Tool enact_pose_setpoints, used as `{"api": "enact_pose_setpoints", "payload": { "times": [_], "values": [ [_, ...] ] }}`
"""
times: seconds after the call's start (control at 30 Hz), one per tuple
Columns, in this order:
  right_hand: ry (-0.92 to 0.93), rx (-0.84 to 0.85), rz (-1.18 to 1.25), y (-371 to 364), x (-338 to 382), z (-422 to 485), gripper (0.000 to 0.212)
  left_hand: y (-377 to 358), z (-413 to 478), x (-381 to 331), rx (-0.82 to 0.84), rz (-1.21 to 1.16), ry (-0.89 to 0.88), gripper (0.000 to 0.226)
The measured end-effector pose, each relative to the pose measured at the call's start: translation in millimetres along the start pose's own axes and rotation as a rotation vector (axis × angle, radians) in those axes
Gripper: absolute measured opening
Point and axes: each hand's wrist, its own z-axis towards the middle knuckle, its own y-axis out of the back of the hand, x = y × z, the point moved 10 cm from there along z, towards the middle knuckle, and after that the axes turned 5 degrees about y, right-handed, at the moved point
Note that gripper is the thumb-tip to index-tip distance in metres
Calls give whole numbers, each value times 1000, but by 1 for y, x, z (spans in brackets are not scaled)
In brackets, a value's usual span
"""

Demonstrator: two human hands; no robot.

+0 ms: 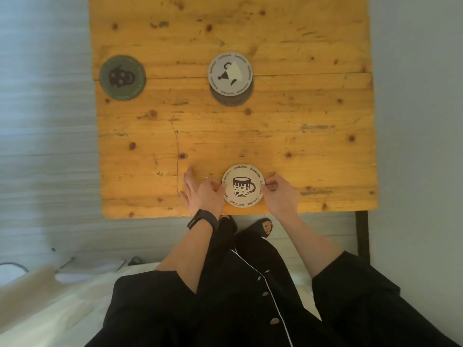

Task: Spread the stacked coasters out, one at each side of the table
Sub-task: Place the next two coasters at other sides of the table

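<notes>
From the head camera, the left hand and right hand pinch opposite edges of the mug coaster at the lower centre of the table, likely squaring it to the near side. Its rim reads "Aesthetics". The remaining stack sits upper centre, the green coaster upper left

Cream mug-print coaster, grey cup-print coaster, green coaster, orange wood table.
</notes>
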Motion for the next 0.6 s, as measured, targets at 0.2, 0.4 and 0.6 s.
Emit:
{"api": "enact_pose_setpoints", "payload": {
  "times": [0.2,0.4,0.6],
  "values": [
    [8,3,-47,-1,2,0,11,2,-1,-1,-21,28,-25,18],
    [221,-36,-142,4,23,-10,20,1,0,-5,-40,72,-85,21],
    [351,41,-286,-4,31,-16,22,-9,-4,-1,1,122,-94,24]
  ]
}}
